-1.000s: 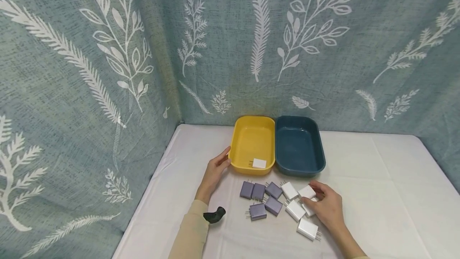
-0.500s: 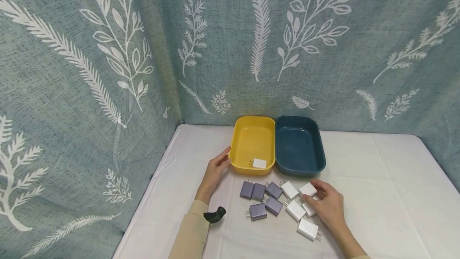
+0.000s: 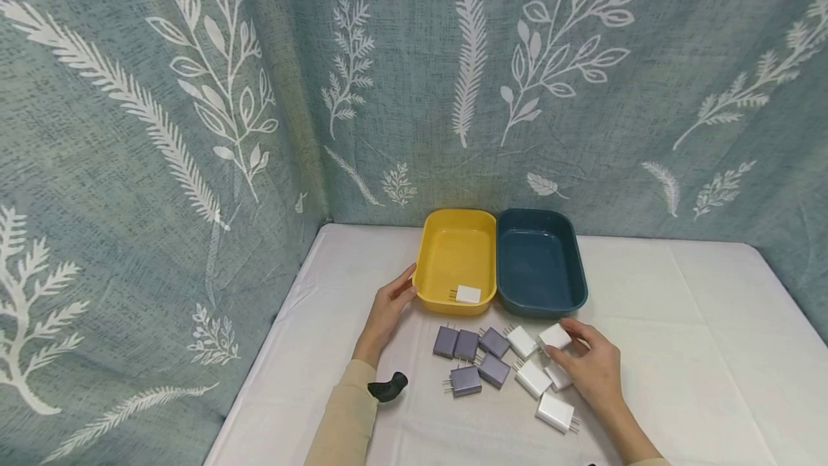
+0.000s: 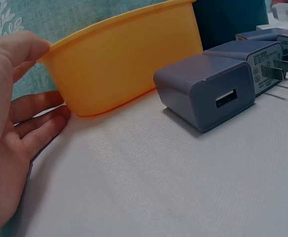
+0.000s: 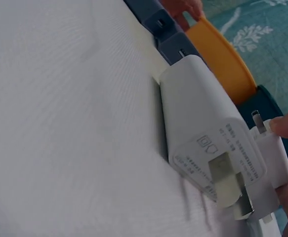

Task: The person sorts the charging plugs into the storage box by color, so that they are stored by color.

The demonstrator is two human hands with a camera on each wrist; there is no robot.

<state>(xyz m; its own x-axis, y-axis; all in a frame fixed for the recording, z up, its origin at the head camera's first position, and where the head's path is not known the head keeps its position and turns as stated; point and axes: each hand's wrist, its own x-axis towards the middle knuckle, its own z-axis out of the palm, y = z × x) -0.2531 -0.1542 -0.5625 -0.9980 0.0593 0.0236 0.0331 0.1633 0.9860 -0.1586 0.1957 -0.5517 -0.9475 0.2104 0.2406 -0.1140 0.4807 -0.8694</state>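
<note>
Reaching forward, the left arm ends in the left hand, fingers loosely extended, thumb at the rim and fingertips against the outer left wall of the yellow tray. Purple plugs lie on the counter between the two hands. Ahead of the right hand sits the blue tray; just left of that hand are loose white plugs. Angled inward from the right, it pinches a white plug between thumb and fingers.
</note>
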